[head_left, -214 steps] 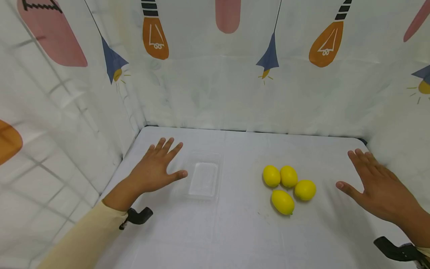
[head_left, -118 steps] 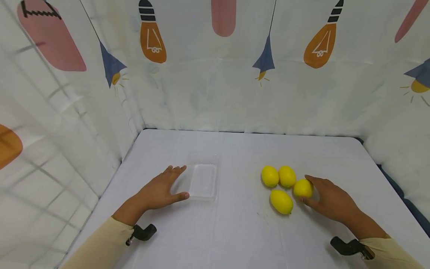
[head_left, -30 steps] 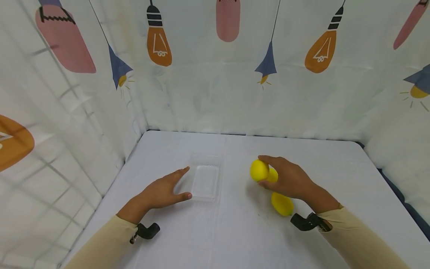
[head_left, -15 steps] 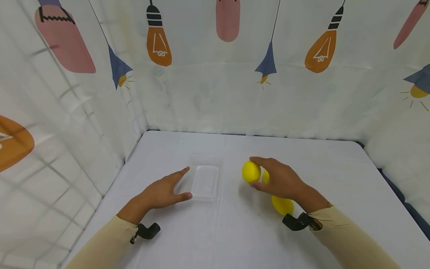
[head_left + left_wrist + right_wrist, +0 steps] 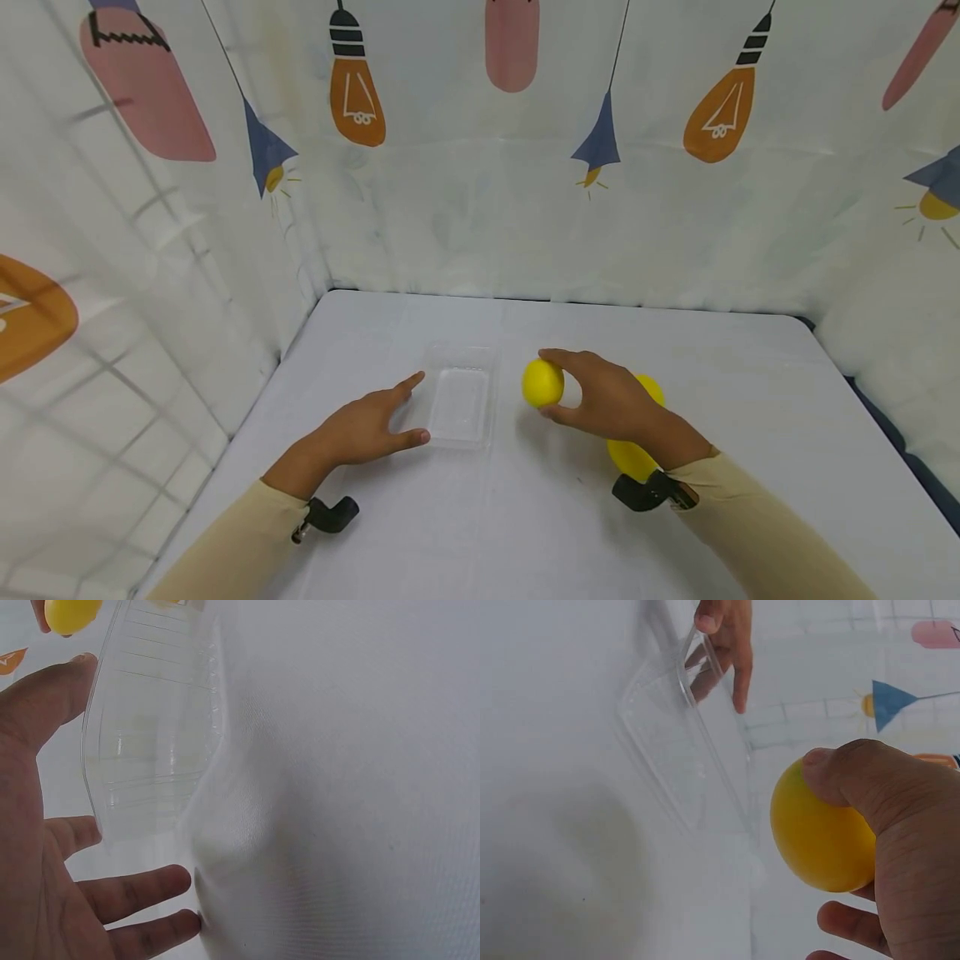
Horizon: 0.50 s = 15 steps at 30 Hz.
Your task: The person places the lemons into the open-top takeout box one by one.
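Note:
A clear plastic container [image 5: 459, 404] lies on the white-covered table with nothing inside it. Beside its left edge is my left hand [image 5: 360, 429], fingers spread; the left wrist view has thumb and index finger at the container's rim [image 5: 91, 750]. My right hand [image 5: 611, 400] pinches a lemon [image 5: 542, 383] between thumb and fingertips, held above the table just right of the container. In the right wrist view, the thumb presses the top of this lemon [image 5: 821, 836]. Behind the right hand and wrist, other lemons [image 5: 630, 457] are partly hidden.
The table [image 5: 525, 533] has a white cloth. White curtains [image 5: 450, 208] printed with lamps and bulbs stand along its back and left. A black wrist mount [image 5: 330, 515] sits on the left sleeve, another [image 5: 641, 492] on the right.
My right hand came in from the right, took the rightmost lemon of the group and carried it left toward the container. My left hand lowered to the container's edge and stayed there.

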### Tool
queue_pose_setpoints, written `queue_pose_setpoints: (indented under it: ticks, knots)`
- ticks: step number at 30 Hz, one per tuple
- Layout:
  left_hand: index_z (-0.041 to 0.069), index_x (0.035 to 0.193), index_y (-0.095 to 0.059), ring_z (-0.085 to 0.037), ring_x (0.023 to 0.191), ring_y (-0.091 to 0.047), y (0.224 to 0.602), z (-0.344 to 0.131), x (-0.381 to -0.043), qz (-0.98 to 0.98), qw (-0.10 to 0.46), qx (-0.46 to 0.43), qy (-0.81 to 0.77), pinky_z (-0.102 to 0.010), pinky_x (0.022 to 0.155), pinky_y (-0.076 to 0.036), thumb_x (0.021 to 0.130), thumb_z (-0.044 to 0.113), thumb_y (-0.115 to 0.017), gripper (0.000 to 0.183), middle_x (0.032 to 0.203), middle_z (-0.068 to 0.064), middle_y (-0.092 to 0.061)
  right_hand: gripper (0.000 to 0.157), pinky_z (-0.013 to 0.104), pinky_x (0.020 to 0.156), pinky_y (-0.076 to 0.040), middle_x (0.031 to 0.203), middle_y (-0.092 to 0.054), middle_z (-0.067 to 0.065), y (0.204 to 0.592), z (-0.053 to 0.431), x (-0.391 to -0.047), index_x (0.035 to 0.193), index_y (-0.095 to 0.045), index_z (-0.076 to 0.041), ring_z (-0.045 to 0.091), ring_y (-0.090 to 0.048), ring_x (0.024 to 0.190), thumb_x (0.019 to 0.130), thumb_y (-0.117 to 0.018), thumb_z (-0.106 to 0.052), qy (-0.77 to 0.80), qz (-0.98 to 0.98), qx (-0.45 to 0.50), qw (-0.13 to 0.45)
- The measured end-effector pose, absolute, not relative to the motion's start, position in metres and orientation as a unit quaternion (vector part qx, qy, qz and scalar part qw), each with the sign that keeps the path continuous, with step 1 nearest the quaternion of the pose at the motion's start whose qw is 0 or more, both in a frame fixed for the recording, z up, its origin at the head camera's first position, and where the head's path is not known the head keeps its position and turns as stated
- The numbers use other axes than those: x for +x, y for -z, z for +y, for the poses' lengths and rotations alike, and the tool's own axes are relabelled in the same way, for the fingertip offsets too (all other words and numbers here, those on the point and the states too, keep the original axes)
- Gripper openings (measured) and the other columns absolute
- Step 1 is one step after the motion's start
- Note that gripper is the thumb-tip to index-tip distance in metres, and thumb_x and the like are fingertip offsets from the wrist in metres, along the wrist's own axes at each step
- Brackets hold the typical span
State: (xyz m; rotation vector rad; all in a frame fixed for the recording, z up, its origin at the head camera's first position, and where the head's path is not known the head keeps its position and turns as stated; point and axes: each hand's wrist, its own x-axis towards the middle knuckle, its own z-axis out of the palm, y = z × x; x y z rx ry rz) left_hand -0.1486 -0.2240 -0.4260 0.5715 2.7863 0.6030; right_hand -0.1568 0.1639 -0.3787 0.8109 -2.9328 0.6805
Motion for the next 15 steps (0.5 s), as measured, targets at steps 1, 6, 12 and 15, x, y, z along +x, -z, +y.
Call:
queue_pose_setpoints:
  ticks: [1, 6, 12, 15]
  knots:
    - [0.025, 0.166, -0.020, -0.036, 0.140, -0.046, 0.426, -0.224, -0.149, 0.952, 0.118, 0.193, -0.206, -0.059, 0.109, -0.040, 0.086, 0.080, -0.057, 0.104, 0.148, -0.014, -0.054, 0.080, 0.045, 0.091, -0.055, 0.143, -0.059, 0.000, 0.379, 0.162, -0.157, 0.153, -0.049, -0.022, 0.022, -0.059, 0.121, 0.085, -0.082, -0.048, -0.219, -0.940, 0.261, 0.011]
    - [0.025, 0.166, -0.020, -0.036, 0.141, -0.045, 0.427, -0.224, -0.149, 0.952, 0.119, 0.193, -0.208, -0.059, 0.110, -0.039, 0.085, 0.082, -0.056, 0.105, 0.150, -0.015, -0.052, 0.081, 0.044, 0.091, -0.055, 0.144, -0.058, -0.002, 0.380, 0.152, -0.157, 0.154, -0.048, -0.026, 0.020, -0.059, 0.122, 0.085, -0.082, -0.050, -0.219, -0.943, 0.251, -0.005]
    - [0.023, 0.166, -0.020, -0.035, 0.144, -0.042, 0.428, -0.223, -0.150, 0.952, 0.115, 0.195, -0.208, -0.057, 0.113, -0.036, 0.086, 0.079, -0.058, 0.104, 0.155, -0.015, -0.046, 0.081, 0.042, 0.089, -0.055, 0.145, -0.057, -0.003, 0.382, 0.143, -0.160, 0.154, -0.048, -0.027, 0.019, -0.058, 0.123, 0.085, -0.082, -0.050, -0.211, -0.943, 0.257, -0.010]
    - [0.023, 0.166, -0.021, -0.035, 0.144, -0.040, 0.429, -0.223, -0.150, 0.951, 0.112, 0.198, -0.208, -0.057, 0.114, -0.035, 0.087, 0.078, -0.059, 0.104, 0.157, -0.014, -0.044, 0.081, 0.041, 0.089, -0.055, 0.145, -0.057, -0.003, 0.382, 0.138, -0.161, 0.154, -0.048, -0.027, 0.019, -0.058, 0.122, 0.085, -0.082, -0.049, -0.213, -0.941, 0.262, -0.011]
